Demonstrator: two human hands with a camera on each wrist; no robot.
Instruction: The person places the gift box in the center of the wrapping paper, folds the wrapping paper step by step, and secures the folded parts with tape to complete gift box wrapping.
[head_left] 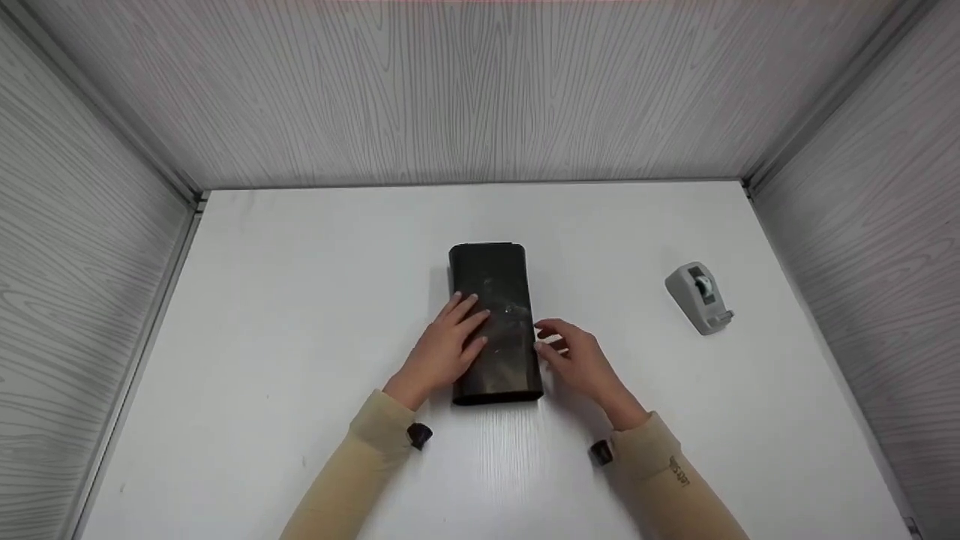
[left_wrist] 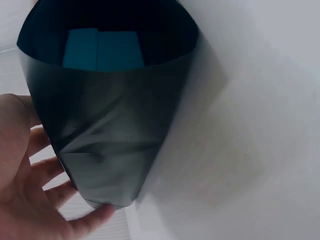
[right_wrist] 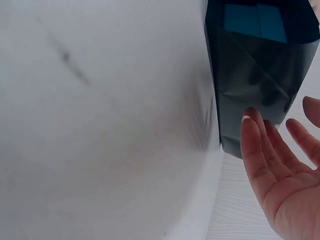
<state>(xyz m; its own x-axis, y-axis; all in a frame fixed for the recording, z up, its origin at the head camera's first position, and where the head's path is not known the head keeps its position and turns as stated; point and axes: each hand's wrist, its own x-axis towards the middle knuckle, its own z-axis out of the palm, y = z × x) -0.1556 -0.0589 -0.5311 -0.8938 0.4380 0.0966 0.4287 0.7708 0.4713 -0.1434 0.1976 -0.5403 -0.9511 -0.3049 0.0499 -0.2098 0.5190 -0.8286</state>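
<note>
A black sheet, perhaps wrapping paper, forms a flattened sleeve [head_left: 491, 281] in the middle of the table. Through its open end in the left wrist view, a blue box [left_wrist: 117, 50] shows inside. My left hand [head_left: 444, 346] rests on the sleeve's left part with its fingers spread over the top. Beside the right edge is my right hand [head_left: 577, 358], its fingers loosely bent and its fingertips at the sleeve's side. In the right wrist view the fingers [right_wrist: 252, 145] lie near the black side and grip nothing.
A grey tape dispenser [head_left: 697, 296] with a roll in it stands to the right on the white table [head_left: 300, 300]. Wood-grain panels [head_left: 465, 97] enclose the table at the back and on both sides.
</note>
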